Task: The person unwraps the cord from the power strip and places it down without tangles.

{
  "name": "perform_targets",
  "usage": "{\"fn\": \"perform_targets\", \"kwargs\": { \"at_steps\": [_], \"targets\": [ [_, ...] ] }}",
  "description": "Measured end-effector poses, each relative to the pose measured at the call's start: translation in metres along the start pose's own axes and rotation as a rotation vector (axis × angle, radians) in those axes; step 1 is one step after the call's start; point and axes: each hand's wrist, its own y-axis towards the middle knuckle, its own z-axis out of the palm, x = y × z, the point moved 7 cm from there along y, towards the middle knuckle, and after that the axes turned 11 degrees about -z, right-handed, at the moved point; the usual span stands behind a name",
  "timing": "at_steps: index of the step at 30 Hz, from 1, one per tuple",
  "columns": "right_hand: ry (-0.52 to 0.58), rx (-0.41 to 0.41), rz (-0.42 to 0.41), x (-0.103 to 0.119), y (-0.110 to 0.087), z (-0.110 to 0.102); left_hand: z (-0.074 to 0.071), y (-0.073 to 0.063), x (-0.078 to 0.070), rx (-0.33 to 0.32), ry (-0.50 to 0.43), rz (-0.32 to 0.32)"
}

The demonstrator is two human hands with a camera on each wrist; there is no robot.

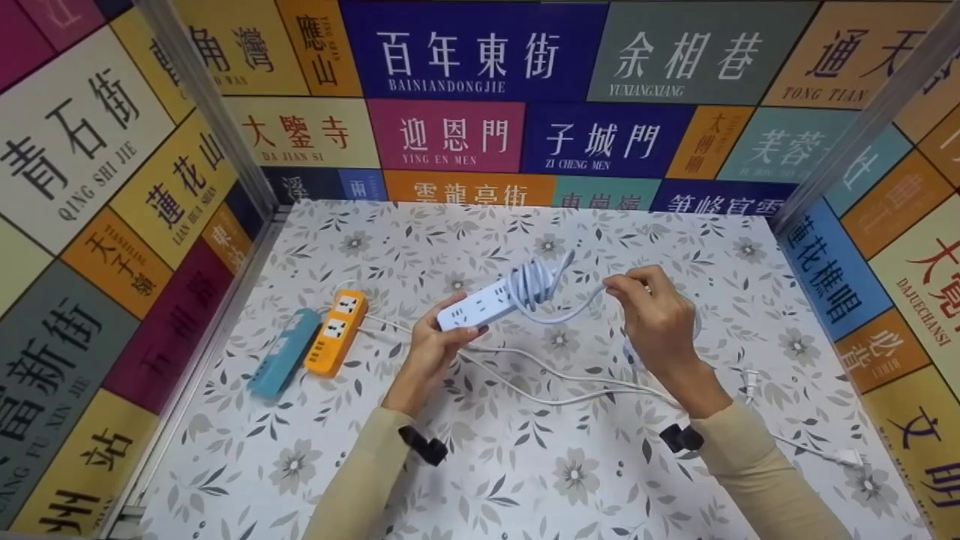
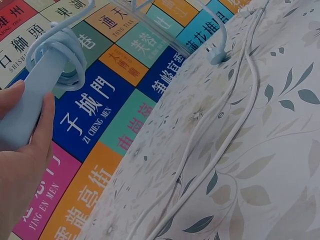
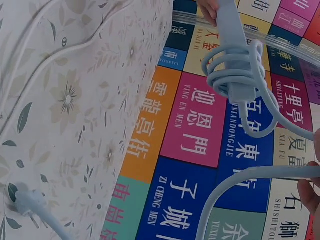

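A pale blue-white power strip (image 1: 474, 307) is held above the table by my left hand (image 1: 431, 349), which grips its near end with the thumb along one side. Several loops of its cord (image 1: 531, 285) are wound around the far end. To the right, my right hand (image 1: 661, 322) pinches the loose length of that cord between thumb and fingers. Below the right hand the cord's plug (image 3: 27, 201) hangs down close to the tabletop; whether it touches cannot be told. In the left wrist view the strip's smooth back and the coiled loops (image 2: 70, 55) show.
An orange power strip (image 1: 337, 335) and a teal power strip (image 1: 285, 356) lie side by side at the left. Their white cords (image 1: 540, 369) run across the floral-patterned table to plugs (image 1: 849, 457) at the right. Panels with printed signs (image 1: 465, 56) enclose the back and sides.
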Motion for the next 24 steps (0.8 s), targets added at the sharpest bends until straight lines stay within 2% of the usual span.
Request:
{"fn": "perform_targets", "kwargs": {
  "at_steps": [5,9,20,24],
  "targets": [
    [0.038,0.0,0.023,-0.003,0.014,0.001,0.002,-0.002,0.002,-0.026,0.056,-0.024],
    [0.042,-0.009,0.072,-0.012,0.025,0.0,0.003,-0.004,0.005,-0.021,0.096,-0.044],
    [0.014,-0.049,0.196,-0.041,0.048,-0.007,0.009,-0.006,0.006,0.057,0.225,-0.087],
    [0.004,-0.039,0.249,-0.056,0.053,-0.009,0.013,-0.008,0.005,0.113,0.273,-0.08]
  ]
}}
